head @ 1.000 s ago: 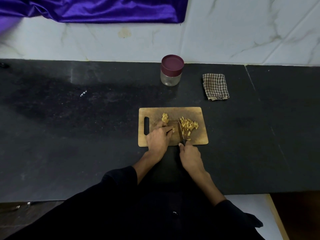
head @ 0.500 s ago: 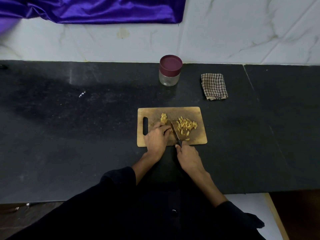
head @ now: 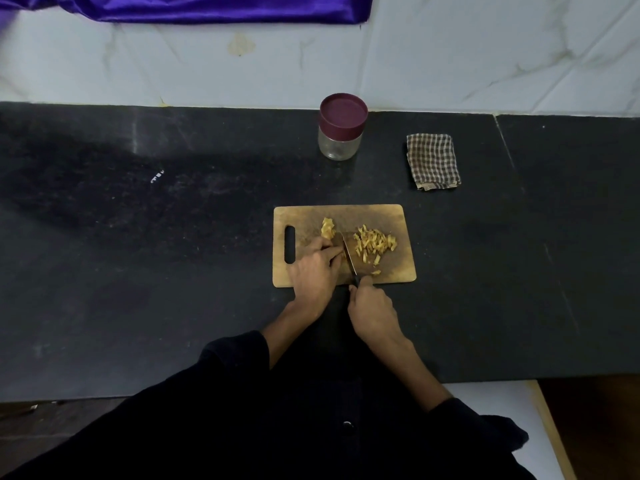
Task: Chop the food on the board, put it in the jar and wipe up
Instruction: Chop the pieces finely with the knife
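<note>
A dark speckled stone worktop (head: 173,237) runs beneath a pale marble-veined wall (head: 485,57), where purple satin cloth (head: 190,8) hangs. The wooden board (head: 367,216) is the landmark. On it, the left hand (head: 317,271) presses curled fingers on the uncut food (head: 328,228), beside the knife (head: 349,256) clamped in the right hand (head: 372,311). Chopped pieces (head: 374,242) lie right of the blade. Behind the board stands the lidded jar (head: 341,128); behind-right lies a folded checked rag (head: 433,161).
</note>
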